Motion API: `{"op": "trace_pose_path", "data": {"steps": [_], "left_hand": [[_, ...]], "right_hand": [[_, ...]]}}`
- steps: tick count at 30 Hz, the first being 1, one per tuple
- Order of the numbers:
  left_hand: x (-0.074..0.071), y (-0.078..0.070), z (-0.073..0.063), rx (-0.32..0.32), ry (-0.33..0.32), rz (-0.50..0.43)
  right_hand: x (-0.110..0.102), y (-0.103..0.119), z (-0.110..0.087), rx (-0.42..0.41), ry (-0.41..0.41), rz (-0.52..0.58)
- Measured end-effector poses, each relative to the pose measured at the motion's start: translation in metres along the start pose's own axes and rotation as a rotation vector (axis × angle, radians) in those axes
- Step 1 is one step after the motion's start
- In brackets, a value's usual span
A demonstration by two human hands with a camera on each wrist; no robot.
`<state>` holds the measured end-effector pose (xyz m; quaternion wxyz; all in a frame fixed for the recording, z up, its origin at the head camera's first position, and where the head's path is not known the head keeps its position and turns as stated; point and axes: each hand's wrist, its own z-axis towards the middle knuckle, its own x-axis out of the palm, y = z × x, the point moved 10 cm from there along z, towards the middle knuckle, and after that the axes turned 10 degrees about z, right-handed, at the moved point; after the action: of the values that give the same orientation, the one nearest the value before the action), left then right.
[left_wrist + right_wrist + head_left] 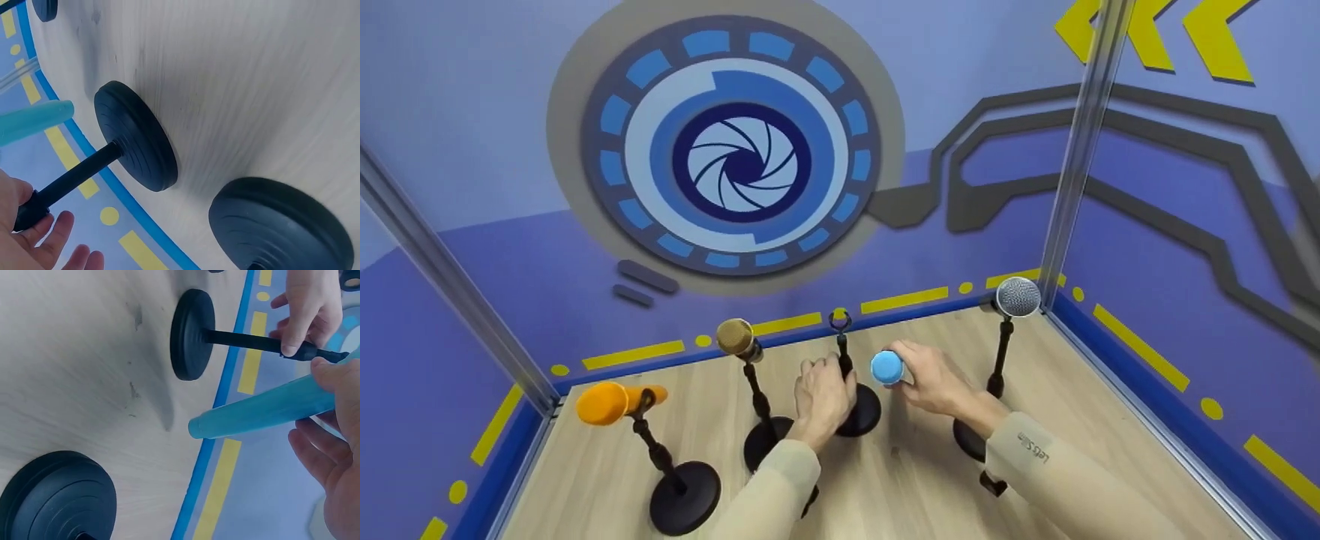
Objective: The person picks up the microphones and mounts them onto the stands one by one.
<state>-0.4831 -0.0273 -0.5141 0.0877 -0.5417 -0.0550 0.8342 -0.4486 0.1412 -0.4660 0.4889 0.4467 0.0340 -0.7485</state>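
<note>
In the head view my left hand (pixel 823 394) grips the pole of a black desktop microphone stand (pixel 862 416), whose round clip at the top holds nothing. The left wrist view shows the thumb and fingers around the collar on that pole (pixel 76 177). My right hand (pixel 934 379) holds a light-blue microphone (pixel 887 367) just right of the stand, its head toward the camera. In the right wrist view the tapered blue handle (pixel 264 410) sticks out from between the thumb and fingers, apart from the stand.
An orange microphone (pixel 604 403) and a gold-headed microphone (pixel 735 337) sit on stands to the left. A silver-headed microphone (pixel 1018 298) sits on a stand at the right. Behind the wooden tabletop (pixel 915 480) rise patterned blue panels (pixel 982 255) with metal posts (pixel 1072 172) at the corners.
</note>
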Motion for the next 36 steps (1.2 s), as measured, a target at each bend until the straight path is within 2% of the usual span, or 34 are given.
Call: {"op": "trace_pose_path", "data": {"steps": [7,11,14,18,25,31,36], "left_hand": [[-0.003,0.004,-0.017,-0.035,-0.037,-0.168],[-0.009,0.002,-0.026,-0.004,-0.103,-0.211],[-0.011,0.002,-0.035,0.018,-0.114,-0.244],[-0.012,0.002,-0.048,0.033,-0.103,-0.307],[-0.011,0.003,-0.062,0.040,-0.086,-0.445],[-0.001,0.006,-0.066,0.033,-0.022,-0.512],[0.006,0.009,-0.073,0.062,-0.001,-0.550]], "right_hand": [[-0.015,0.012,0.002,-0.055,-0.091,0.066],[-0.023,0.014,0.005,-0.048,-0.122,0.119],[-0.029,0.017,0.006,-0.053,-0.147,0.141],[-0.036,0.022,0.007,-0.067,-0.184,0.179],[-0.043,0.026,0.012,-0.069,-0.231,0.378],[-0.044,0.036,0.023,-0.151,-0.256,0.397],[-0.040,0.036,0.029,-0.136,-0.252,0.422]]}}
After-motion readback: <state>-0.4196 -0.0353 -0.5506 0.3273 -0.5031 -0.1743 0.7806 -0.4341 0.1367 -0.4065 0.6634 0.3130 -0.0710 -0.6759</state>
